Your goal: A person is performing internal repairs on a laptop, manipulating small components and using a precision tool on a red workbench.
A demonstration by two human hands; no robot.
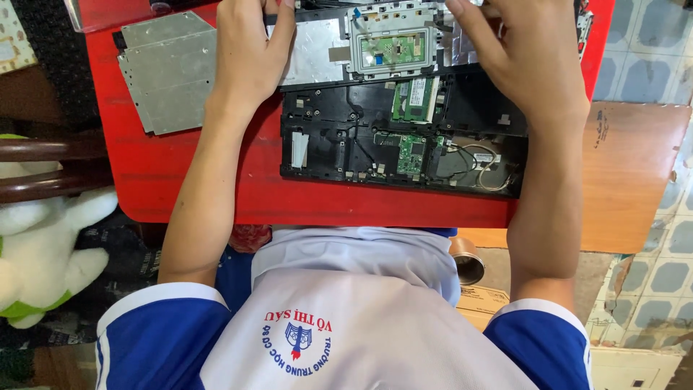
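Working from the near edge outward: one brown roll of tape (467, 260) just under the red table (188, 188), one soft white and green toy (36, 245) off to the left. On the table, one opened black laptop base (339, 144), flat and square to the near edge, with one loose bundle of thin wires (484, 166) at its right end. Counting green boards: three in all, one small card (410, 153) low in the base, one memory stick (415, 97) above it, one touchpad board (393, 49) on the underside of the one silver cover (317, 54) lying along the far side of the base. Beside that, to the left, one grey metal plate (170, 72), apart from the base.

Farthest out, both hands on the cover. Left hand (253, 50) bent over the cover's left part, fingers curled toward the far edge; right hand (527, 58) on the right part, fingers stretched and a little spread. Fingertips cut off by the top of the view, so cannot tell whether either truly grips or only presses.

Judging from this: best to keep both hands level and the pressure even, move the cover slowly, stay off the green boards, and mind any flat cable between cover and base.
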